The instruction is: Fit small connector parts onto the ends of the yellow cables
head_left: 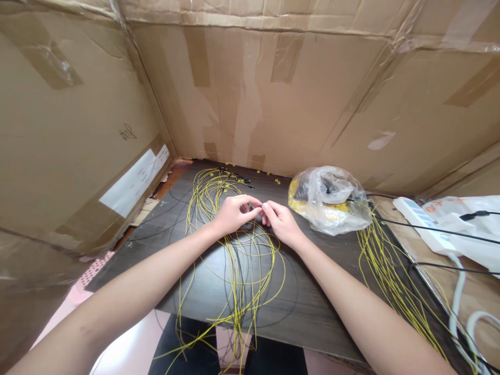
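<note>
My left hand (235, 212) and my right hand (276, 219) meet above the middle of the dark table (312, 291). Thumb and fingers of both are pinched around a small dark piece at the end of a thin wire; its exact kind is too small to make out. Below them a loose bundle of yellow and black wires (250, 291) spreads over the table and hangs past its front edge. Beyond my left hand lies a looped pile of yellow wires (203, 192), with several small black connector ends (244, 180) at its far side.
A clear plastic bag (330, 200) with dark and yellow contents stands at the back right. More yellow wires (385, 271) trail along the right edge. Farther right lie a white power strip (424, 224) and black cables. Cardboard walls (250, 99) enclose the table. Small yellow bits (277, 182) dot the back.
</note>
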### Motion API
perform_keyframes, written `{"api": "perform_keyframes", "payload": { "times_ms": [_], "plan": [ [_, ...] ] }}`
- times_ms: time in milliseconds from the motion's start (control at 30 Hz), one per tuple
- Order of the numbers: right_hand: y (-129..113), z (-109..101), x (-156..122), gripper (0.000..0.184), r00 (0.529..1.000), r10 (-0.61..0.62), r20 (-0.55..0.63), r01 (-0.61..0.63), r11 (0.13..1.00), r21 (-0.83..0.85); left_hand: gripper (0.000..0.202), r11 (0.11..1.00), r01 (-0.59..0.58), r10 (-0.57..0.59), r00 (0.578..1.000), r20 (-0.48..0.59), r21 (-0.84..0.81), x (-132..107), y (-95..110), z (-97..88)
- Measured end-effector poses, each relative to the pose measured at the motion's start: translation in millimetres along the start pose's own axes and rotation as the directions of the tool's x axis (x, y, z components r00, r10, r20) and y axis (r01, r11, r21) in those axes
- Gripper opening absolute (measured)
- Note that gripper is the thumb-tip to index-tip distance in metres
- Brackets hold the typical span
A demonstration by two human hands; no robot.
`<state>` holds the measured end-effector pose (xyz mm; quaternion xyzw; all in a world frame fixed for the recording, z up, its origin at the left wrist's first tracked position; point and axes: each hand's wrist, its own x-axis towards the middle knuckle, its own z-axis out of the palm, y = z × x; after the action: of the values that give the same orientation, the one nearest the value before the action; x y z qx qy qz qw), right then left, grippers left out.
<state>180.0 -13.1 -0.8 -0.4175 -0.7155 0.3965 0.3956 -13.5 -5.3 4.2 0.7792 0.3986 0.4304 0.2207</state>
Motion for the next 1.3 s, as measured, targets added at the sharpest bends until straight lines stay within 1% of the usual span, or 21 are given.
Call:
{"api": "perform_keyframes", "payload": {
  "times_ms": [167, 400, 500, 600, 733, 800, 900, 967, 1300],
  "plan": [
    [-1.3, -0.7, -0.3, 0.057, 1.000, -0.005, -0.002, 0.005, 1.000, 0.008, 0.012, 0.999, -0.024, 0.025, 1.000, 0.001, -0.034, 0.8, -2.5, -0.1],
    [0.0, 0.1, 1.0, 0.063, 1.000, 0.014, 0.014, -0.015, 0.999, 0.048, 0.015, 0.991, -0.133, 0.132, 0.991, 0.009, 0.035, 0.4, -1.2, -2.4],
    [1.3, 1.8, 0.5, 0.065, 0.999, 0.034, 0.015, -0.035, 0.998, 0.051, 0.014, 0.991, -0.123, 0.124, 0.992, -0.002, 0.058, 0.1, -0.4, -1.4],
    [2.3, 3.5, 0.0, 0.065, 0.999, 0.036, 0.017, -0.036, 0.999, 0.031, 0.012, 0.994, -0.100, 0.100, 0.995, -0.012, 0.034, 0.0, -0.7, 0.2],
    [1.5, 3.2, -0.1, 0.059, 1.000, 0.012, 0.021, -0.012, 1.000, 0.001, 0.009, 0.998, -0.070, 0.070, 0.997, -0.016, -0.006, 0.9, -1.6, 1.4],
    [0.4, 2.2, -0.1, 0.051, 1.000, -0.006, 0.004, 0.006, 1.000, -0.002, 0.009, 0.998, -0.060, 0.060, 0.998, -0.023, -0.014, 1.4, -1.9, 1.2],
    [-1.1, 1.3, -0.5, 0.033, 0.999, -0.019, -0.026, 0.020, 1.000, 0.018, 0.009, 0.999, -0.041, 0.041, 0.999, -0.028, -0.001, 1.9, -1.9, 0.0],
    [-1.3, 1.5, -0.8, 0.027, 0.999, -0.022, -0.033, 0.023, 0.999, 0.023, 0.011, 0.999, -0.038, 0.039, 0.999, -0.023, 0.014, 2.0, -2.0, -1.0],
    [2.6, 2.0, -0.6, 0.027, 0.997, -0.015, -0.075, 0.015, 1.000, 0.000, 0.013, 0.998, -0.061, 0.060, 0.998, -0.021, -0.019, 3.6, -11.8, -2.0]
  ]
}}
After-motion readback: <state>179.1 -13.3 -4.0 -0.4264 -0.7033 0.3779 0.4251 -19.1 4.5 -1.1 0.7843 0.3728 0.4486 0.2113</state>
